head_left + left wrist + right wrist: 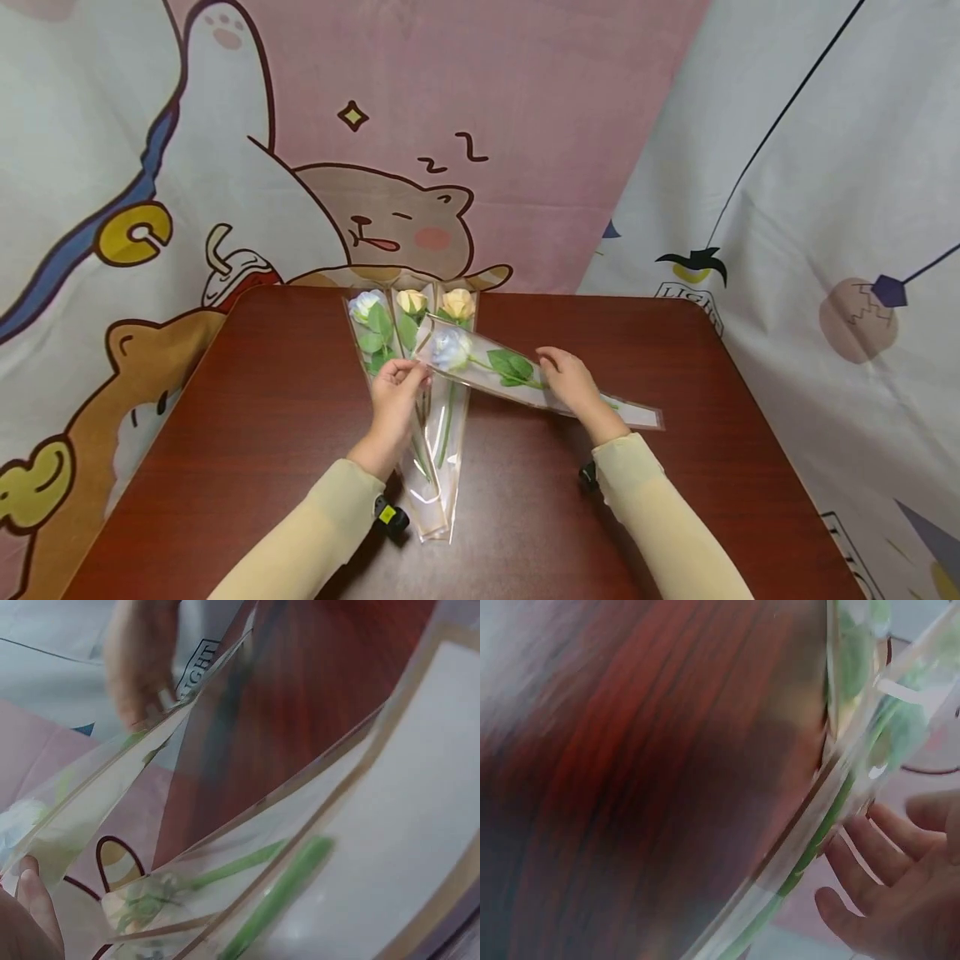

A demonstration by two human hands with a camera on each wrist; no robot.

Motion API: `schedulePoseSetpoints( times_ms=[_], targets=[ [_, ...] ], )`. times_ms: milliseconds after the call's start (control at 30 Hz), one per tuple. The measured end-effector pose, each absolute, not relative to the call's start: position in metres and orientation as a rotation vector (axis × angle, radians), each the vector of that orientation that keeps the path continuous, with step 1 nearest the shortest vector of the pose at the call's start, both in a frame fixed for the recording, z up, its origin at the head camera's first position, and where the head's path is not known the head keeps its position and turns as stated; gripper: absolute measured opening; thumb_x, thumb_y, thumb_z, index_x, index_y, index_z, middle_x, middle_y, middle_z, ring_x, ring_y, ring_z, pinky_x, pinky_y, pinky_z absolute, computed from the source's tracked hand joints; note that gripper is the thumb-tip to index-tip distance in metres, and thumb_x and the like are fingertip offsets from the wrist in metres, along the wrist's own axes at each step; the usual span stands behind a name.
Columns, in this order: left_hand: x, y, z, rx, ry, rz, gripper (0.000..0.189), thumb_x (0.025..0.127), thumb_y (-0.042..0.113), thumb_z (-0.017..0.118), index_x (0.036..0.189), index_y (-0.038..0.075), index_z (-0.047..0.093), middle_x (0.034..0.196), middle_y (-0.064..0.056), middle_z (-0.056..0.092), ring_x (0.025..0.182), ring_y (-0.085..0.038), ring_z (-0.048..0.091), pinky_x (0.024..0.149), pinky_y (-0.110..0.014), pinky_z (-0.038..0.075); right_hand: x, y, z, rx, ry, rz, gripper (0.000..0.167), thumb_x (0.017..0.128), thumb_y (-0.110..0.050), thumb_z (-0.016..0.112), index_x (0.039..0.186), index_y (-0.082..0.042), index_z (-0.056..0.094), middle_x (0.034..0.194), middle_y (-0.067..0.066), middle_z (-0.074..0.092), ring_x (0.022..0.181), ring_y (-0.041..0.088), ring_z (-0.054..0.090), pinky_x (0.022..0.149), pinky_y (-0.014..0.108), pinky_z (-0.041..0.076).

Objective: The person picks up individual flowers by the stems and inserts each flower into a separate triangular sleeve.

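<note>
My left hand pinches the wide end of a clear plastic sleeve holding a pale blue artificial rose with green leaves. This wrapped rose is held slantwise, its narrow end pointing right. Beside its stem is my right hand; in the right wrist view its fingers are loosely spread, fingertips at the sleeve's edge. Under the held rose lie three more wrapped roses: a blue one at left, a yellow one in the middle and a peach one at right. Their sleeves overlap towards the narrow ends.
A dark reddish-brown wooden table carries the flowers. Behind it hangs a printed cloth with a sleeping cartoon bear, which runs round the left and right sides. Black wrist cameras sit by both sleeves.
</note>
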State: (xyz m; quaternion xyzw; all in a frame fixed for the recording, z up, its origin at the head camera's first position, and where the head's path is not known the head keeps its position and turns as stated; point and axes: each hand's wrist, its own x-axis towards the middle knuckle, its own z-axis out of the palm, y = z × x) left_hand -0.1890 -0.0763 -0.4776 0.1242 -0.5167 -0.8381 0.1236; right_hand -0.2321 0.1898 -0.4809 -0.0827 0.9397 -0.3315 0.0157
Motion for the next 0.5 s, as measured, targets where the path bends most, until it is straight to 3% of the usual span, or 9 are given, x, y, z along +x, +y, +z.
schedulePoseSetpoints(
  times_ms=[300,500],
  targets=[
    [-0.202,-0.087,-0.466,0.352,-1.448,-2.421,0.01,0.089,-0.002,0.06,0.087,0.006,0.054,0.072,0.002,0.065,0.064,-0.009,0.066,0.062,-0.021,0.056,-0.229,0.194,-0.493,-0.246,2.872,-1.132,0.014,0.092,-0.014,0.059,0.101,-0.012,0.07,0.112,0.01,0.067,0.107,0.028,0.059,0.085,0.044,0.048],
    [-0.206,-0.082,-0.459,0.258,-1.472,-2.419,0.006,0.09,0.003,0.062,0.094,0.004,0.058,0.074,0.003,0.069,0.068,-0.011,0.068,0.062,-0.02,0.055,-0.23,0.182,-0.49,-0.211,2.977,-1.408,0.008,0.089,-0.008,0.063,0.094,-0.008,0.069,0.095,0.01,0.069,0.087,0.022,0.059,0.075,0.034,0.046]
  ],
)
